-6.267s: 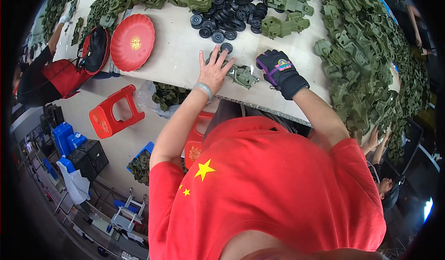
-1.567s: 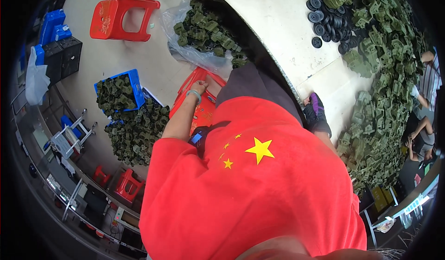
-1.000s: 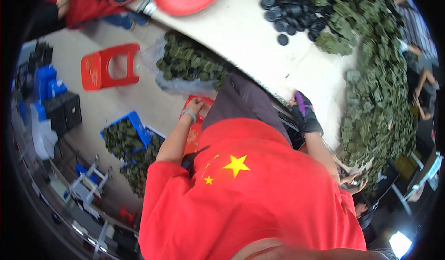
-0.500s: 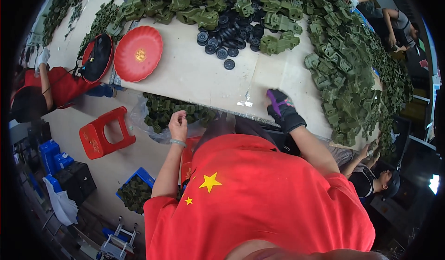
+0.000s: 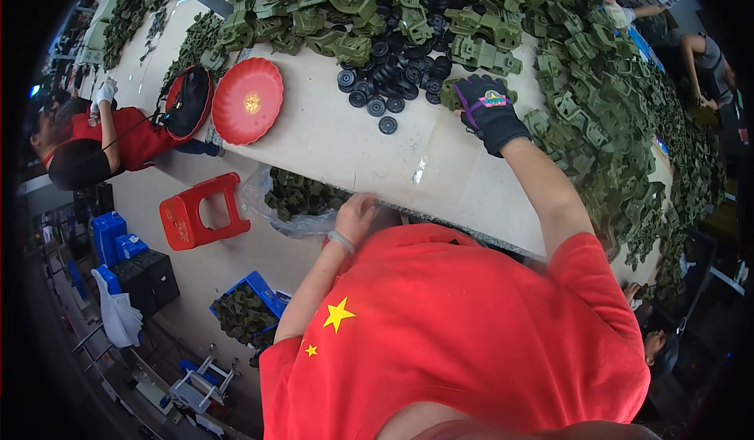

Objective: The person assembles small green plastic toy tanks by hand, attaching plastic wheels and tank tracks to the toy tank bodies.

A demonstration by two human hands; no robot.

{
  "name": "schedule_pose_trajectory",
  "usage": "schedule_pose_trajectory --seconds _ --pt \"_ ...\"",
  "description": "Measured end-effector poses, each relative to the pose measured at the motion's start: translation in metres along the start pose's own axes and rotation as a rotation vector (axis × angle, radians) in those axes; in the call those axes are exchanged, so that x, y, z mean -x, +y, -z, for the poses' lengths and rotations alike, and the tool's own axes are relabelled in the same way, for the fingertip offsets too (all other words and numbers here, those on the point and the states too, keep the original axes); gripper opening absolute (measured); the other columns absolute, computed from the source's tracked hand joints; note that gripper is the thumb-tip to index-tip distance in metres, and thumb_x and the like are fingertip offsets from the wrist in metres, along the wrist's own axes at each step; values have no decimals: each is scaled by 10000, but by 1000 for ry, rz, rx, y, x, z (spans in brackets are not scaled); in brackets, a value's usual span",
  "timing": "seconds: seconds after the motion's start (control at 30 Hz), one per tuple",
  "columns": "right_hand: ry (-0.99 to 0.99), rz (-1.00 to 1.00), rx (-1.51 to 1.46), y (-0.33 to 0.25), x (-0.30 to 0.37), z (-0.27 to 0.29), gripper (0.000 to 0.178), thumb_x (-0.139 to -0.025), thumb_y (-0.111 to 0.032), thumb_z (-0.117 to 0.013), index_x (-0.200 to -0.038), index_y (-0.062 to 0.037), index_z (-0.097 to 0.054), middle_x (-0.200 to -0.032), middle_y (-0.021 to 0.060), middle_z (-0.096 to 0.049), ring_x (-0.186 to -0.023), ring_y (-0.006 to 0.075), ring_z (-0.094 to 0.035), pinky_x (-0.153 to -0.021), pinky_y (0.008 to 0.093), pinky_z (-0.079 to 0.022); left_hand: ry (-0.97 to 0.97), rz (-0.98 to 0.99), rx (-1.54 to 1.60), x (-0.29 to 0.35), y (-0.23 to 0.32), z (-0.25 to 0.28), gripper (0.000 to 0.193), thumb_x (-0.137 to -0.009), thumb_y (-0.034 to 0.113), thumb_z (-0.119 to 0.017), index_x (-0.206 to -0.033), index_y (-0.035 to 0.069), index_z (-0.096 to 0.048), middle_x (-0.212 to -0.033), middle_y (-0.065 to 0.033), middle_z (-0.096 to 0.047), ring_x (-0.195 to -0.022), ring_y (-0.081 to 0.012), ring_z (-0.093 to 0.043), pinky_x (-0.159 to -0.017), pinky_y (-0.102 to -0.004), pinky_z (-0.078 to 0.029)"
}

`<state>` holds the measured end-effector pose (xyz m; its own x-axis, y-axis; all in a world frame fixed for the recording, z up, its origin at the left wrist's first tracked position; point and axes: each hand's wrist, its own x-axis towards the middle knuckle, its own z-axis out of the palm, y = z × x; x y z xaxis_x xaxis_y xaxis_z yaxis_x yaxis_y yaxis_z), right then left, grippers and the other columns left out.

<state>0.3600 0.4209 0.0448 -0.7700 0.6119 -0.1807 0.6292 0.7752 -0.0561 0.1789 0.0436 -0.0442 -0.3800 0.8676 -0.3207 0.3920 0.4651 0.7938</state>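
My right hand [image 5: 488, 109], in a black and purple glove, reaches over the table and closes over a dark green plastic toy vehicle body [image 5: 448, 93]. Most of that part is hidden under the glove. Just left of it lies a heap of small black toy wheels [image 5: 385, 71], with one loose wheel [image 5: 388, 125] apart in front. My bare left hand [image 5: 357, 215] is by the table's near edge, fingers loosely bent, with no object visible in it. Below and left of it sits a clear plastic bag [image 5: 302, 224] with green parts.
Piles of green vehicle bodies [image 5: 597, 126] line the right side and back of the table [image 5: 345, 153]. A red scalloped tray [image 5: 248, 101] lies at left, beside a dark bag in another red tray. A red stool [image 5: 204, 212] and a blue crate [image 5: 275, 303] stand on the floor. Co-workers are at both sides.
My right hand has moved forward from the table's near edge onto the green vehicle body beside the wheels. My left hand has shifted right, closer to the table edge. The view has moved slightly.
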Motion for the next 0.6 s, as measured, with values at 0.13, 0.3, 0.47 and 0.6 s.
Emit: schedule_pose_trajectory --seconds 0.13,0.3,0.47,0.6 --pt "104 17 -207 -1 22 -4 434 -809 -370 -811 -1106 -93 -659 -1043 158 -681 -1035 383 -643 -878 497 -505 -20 -79 48 -31 26 -19 340 -892 69 -750 -1227 58 -691 -1104 -130 -735 -985 -250 -727 -833 -363 -581" --pt "-82 -277 -1297 -74 69 13 611 -932 -427 -769 -1289 39 -597 -1208 186 -696 -1158 279 -658 -990 413 -508 -28 -162 223 -62 80 -40 877 -859 276 -851 -1555 30 -377 -1527 -218 -484 -1405 -396 -483 -1179 -463 -398" --pt "-280 -230 -1364 -116 81 -40 644 -1000 -441 -690 -1428 18 -547 -1292 152 -656 -1141 256 -638 -1001 361 -508 -65 105 950 -66 60 -34 503 -931 175 -799 -1370 14 -616 -1307 -78 -680 -1181 -172 -645 -1032 -326 -514" --pt "-109 22 -1058 -122 41 -32 545 -939 -340 -725 -1376 -42 -594 -1186 188 -692 -1059 323 -681 -909 462 -542 244 183 872 -37 7 -23 491 -926 129 -778 -1374 38 -602 -1250 -62 -689 -1108 -176 -662 -967 -351 -552"
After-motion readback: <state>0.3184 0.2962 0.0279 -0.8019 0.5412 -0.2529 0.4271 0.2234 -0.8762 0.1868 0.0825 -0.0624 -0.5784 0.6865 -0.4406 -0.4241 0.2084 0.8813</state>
